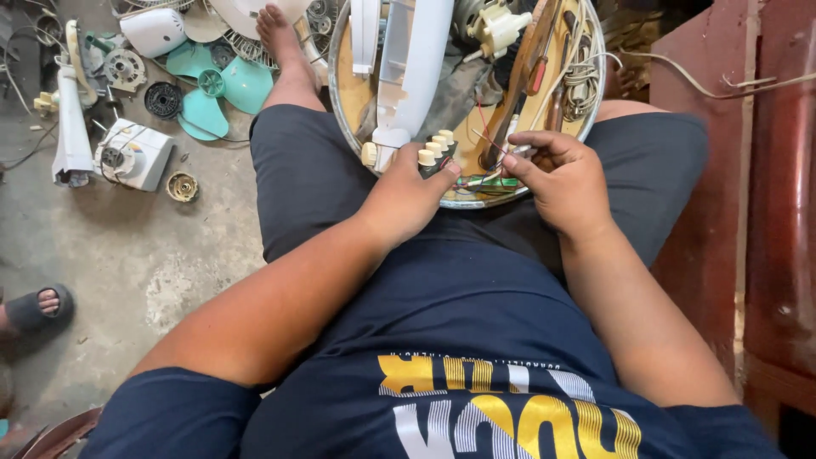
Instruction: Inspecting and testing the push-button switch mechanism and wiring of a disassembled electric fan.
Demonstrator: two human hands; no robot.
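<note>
A dark switch block [435,155] with a row of cream push buttons lies tilted at the near rim of the round metal tray [340,93], with thin coloured wires [486,140] beside it.

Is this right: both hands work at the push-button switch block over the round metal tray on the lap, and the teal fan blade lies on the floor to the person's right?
Not quite. The head view shows the teal fan blade on the floor to the person's left, not right. The rest holds: left hand and right hand are at the push-button switch block, over the round metal tray on the lap.
</note>
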